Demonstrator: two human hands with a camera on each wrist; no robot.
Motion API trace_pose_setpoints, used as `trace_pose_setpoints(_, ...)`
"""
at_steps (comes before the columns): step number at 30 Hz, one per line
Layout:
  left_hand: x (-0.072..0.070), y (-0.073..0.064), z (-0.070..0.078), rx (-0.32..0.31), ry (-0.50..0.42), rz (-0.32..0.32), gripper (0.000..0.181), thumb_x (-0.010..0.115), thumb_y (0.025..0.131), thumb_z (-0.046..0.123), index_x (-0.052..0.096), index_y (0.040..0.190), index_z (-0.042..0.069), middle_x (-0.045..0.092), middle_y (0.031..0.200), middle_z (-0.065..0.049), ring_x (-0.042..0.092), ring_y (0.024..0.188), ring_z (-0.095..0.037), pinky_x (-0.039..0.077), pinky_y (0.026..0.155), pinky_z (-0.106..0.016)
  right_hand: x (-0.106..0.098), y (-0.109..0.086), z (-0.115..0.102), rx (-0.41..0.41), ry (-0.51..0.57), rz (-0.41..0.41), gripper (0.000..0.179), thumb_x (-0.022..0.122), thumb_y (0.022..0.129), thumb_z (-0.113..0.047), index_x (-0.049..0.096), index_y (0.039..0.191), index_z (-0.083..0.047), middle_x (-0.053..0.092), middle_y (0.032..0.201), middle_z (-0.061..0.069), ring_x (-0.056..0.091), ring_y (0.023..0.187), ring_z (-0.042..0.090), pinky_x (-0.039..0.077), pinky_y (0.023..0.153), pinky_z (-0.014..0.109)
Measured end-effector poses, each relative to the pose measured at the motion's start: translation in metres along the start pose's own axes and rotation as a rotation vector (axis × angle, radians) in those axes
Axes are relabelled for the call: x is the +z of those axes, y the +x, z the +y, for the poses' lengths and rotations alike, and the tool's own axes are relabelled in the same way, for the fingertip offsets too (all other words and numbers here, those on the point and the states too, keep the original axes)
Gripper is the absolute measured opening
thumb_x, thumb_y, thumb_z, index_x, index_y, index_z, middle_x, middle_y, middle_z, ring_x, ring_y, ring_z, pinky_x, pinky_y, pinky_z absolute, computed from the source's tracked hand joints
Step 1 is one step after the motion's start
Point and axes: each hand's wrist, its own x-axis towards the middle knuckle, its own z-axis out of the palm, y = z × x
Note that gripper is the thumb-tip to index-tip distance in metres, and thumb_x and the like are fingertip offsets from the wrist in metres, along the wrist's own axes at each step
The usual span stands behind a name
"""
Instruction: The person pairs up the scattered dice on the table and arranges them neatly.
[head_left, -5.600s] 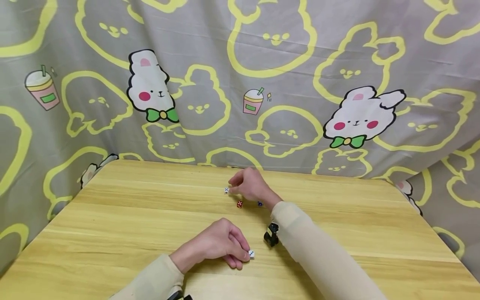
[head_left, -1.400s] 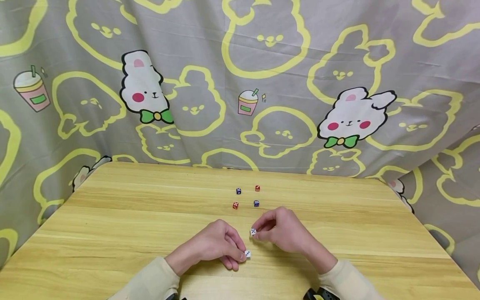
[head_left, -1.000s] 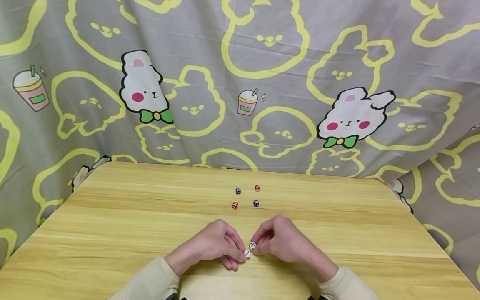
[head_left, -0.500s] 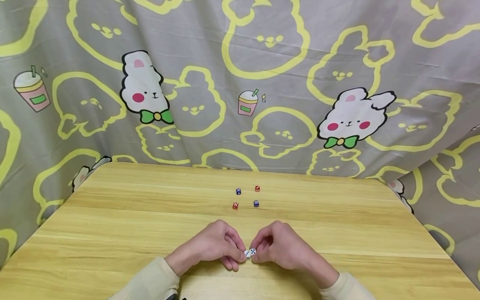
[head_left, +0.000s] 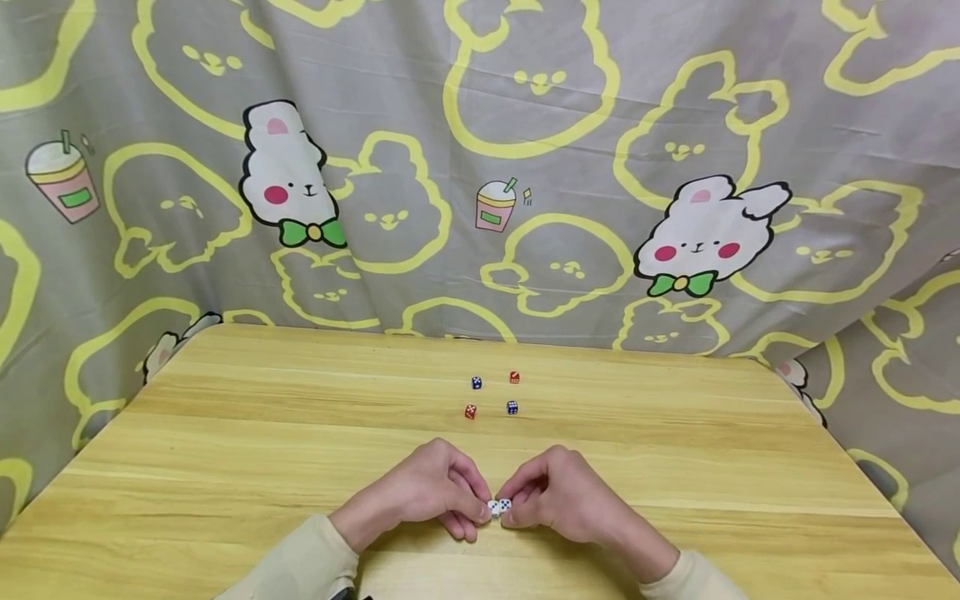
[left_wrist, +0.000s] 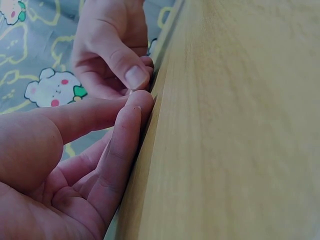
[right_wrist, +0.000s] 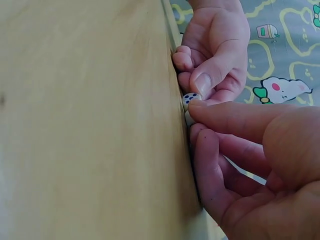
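Two small white dice with blue pips sit side by side near the front middle of the table. My left hand [head_left: 431, 490] pinches the left white die [head_left: 493, 507] between thumb and fingers. From the other side, my right hand [head_left: 564, 498] pinches the right white die [head_left: 506, 505]. The two dice meet face to face in the head view. Fingers hide most of both dice in the left wrist view. In the right wrist view, a pip-marked face of one white die [right_wrist: 190, 98] shows beside the left thumb.
Farther back on the wooden table [head_left: 300, 400] are a blue die [head_left: 477, 383] and a red die [head_left: 514, 377]. In front of them lie another red die [head_left: 470, 412] and another blue die [head_left: 512, 407]. A patterned grey curtain [head_left: 420, 100] hangs behind the table.
My right hand has left the back of the table and brought its white die down to the left one. The dice now touch; the left hand stays in place.
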Motion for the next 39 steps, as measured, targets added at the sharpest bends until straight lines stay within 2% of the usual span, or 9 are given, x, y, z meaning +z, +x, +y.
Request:
trace_pose_setpoints(22, -0.0034, 0.0009, -0.0004, -0.012, -0.006, 0.000, 0.009, 0.082, 0.085, -0.001, 0.075, 0.091, -0.003, 0.077, 0.072, -0.013, 0.072, 0.057, -0.013, 0.062, 0.056, -0.027, -0.0035, 0.0034, 0.0057, 0.006, 0.058, -0.040, 0.017, 0.093, 0.079, -0.010, 0.085, 0.094, -0.011, 0.079, 0.082, 0.003, 0.069, 0.073, 0.012, 0.054, 0.061, 0.019)
trace_pose_setpoints(39, -0.0036, 0.0016, -0.0008, -0.027, -0.026, -0.009, 0.012, 0.083, 0.083, -0.003, 0.075, 0.091, -0.003, 0.078, 0.073, -0.015, 0.073, 0.058, -0.014, 0.064, 0.058, -0.029, -0.0054, 0.0032, 0.0106, 0.014, 0.081, -0.062, 0.018, 0.092, 0.080, -0.010, 0.085, 0.096, -0.012, 0.078, 0.080, 0.002, 0.067, 0.072, 0.010, 0.052, 0.060, 0.019)
